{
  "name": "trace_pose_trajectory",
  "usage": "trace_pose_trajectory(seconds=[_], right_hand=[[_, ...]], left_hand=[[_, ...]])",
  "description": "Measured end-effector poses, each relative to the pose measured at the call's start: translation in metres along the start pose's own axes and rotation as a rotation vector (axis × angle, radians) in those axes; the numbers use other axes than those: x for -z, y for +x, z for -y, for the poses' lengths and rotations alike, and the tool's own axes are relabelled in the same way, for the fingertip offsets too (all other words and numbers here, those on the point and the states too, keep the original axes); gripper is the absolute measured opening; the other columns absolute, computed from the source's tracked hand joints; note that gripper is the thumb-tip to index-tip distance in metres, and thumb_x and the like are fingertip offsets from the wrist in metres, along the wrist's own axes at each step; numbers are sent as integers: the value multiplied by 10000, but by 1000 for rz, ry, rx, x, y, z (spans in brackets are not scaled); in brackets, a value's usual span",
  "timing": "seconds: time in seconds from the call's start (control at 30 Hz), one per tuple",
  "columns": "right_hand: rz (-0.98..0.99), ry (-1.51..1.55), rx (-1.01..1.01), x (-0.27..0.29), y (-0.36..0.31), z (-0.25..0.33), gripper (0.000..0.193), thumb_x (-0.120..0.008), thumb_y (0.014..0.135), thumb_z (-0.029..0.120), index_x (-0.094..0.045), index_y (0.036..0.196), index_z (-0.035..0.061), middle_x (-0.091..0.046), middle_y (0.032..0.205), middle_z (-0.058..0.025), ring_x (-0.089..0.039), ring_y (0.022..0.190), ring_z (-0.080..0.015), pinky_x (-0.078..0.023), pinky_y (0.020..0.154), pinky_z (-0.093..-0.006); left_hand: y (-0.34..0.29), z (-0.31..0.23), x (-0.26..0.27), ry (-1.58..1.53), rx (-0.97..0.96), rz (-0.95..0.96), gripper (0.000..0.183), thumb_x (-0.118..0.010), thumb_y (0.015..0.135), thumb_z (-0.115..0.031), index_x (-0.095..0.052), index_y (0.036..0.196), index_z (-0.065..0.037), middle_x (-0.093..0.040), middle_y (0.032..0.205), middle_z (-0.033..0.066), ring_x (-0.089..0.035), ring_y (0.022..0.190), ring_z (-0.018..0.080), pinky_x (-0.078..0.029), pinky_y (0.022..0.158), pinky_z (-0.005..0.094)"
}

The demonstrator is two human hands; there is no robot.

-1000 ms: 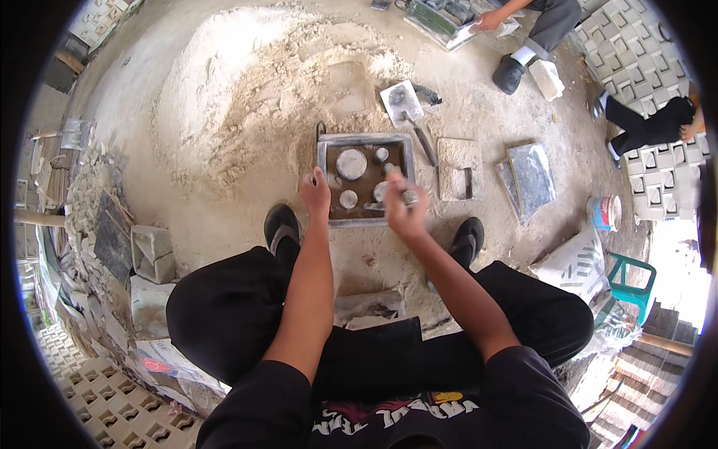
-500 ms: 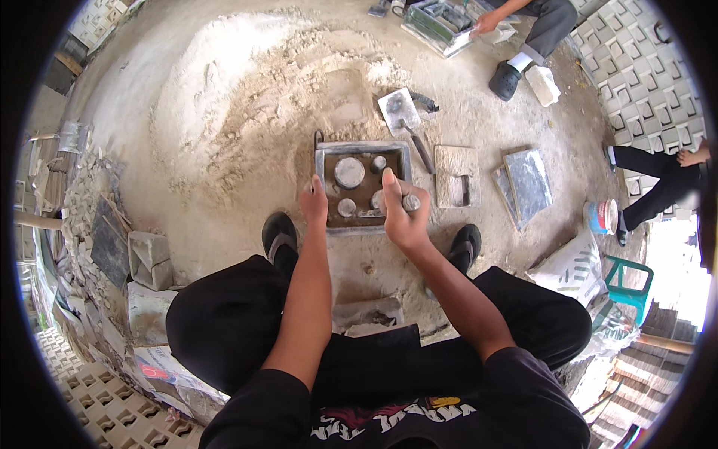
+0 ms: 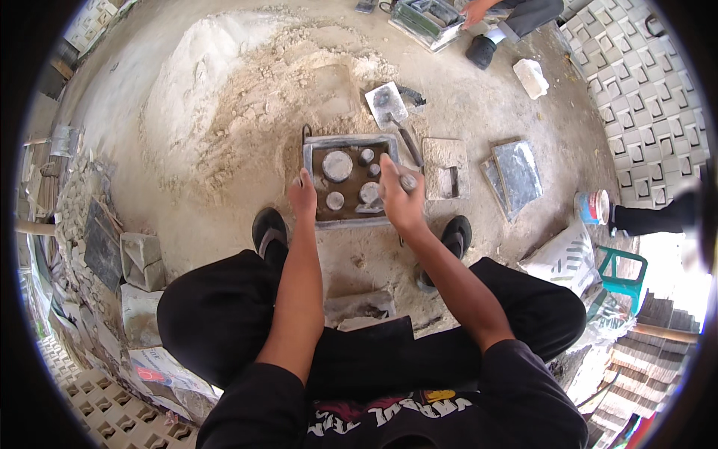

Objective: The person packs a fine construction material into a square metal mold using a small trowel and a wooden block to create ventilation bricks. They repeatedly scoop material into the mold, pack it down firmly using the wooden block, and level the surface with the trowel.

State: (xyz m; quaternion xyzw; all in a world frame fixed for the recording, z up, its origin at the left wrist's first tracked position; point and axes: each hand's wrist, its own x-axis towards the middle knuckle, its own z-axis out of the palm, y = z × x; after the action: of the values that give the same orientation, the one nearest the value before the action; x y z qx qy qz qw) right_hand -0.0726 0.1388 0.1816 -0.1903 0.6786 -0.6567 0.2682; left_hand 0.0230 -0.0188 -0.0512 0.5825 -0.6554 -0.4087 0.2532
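Observation:
A rectangular mould frame lies on the ground between my feet. Inside it, several round cylinders, including a large pale disc, stand in damp grey-brown material. My left hand grips the frame's left wall, thumb on top and fingers mostly hidden. At the right side, my right hand is closed around the handle of a trowel. The rounded handle end pokes out of my fist; a flat metal part reaches inside the frame, beside the near right cylinder.
Beyond the frame spreads a heap of pale powder. A square-bladed trowel, a pale slab and dark plates lie to the right. Another person's hand touches a box at the top. A bucket and green stool stand farther right.
My right hand has shifted slightly right relative to the frame, showing more of the near right cylinder. My left hand stays at the left wall. The person at far right has moved.

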Motion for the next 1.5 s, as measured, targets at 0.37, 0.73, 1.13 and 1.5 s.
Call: trace_pose_trajectory(seconds=[0.37,0.73,1.13,1.5], right_hand=[[42,27,166,38,-2,-23,414,-519,961,197,-441,573,75,-383,526,68,-338,488,-29,-254,438,-237],[23,44,125,47,-4,-32,413,-537,960,208,-440,579,82,-398,538,65,-338,483,-22,-249,431,-229],[-11,-92,105,45,-16,-3,412,-555,950,217,-458,573,83,-434,550,60,-383,508,-31,-297,464,-227],[14,-77,187,26,-16,-37,421,-551,944,183,-426,557,74,-385,542,63,-328,526,-25,-251,455,-250]], left_hand=[[-4,-16,4,24,63,81,630,-386,930,-521,-638,941,57,-634,897,278,-597,897,442,-445,769,489],[-7,-22,0,44,62,69,654,-405,918,-544,-635,970,66,-636,912,282,-597,902,447,-445,768,494],[-4,-9,2,29,31,-26,598,-444,916,-514,-596,774,47,-621,771,253,-596,784,431,-431,695,494],[2,-6,-11,-16,68,5,561,-498,888,-513,-618,872,34,-641,837,244,-607,842,420,-448,734,485]])
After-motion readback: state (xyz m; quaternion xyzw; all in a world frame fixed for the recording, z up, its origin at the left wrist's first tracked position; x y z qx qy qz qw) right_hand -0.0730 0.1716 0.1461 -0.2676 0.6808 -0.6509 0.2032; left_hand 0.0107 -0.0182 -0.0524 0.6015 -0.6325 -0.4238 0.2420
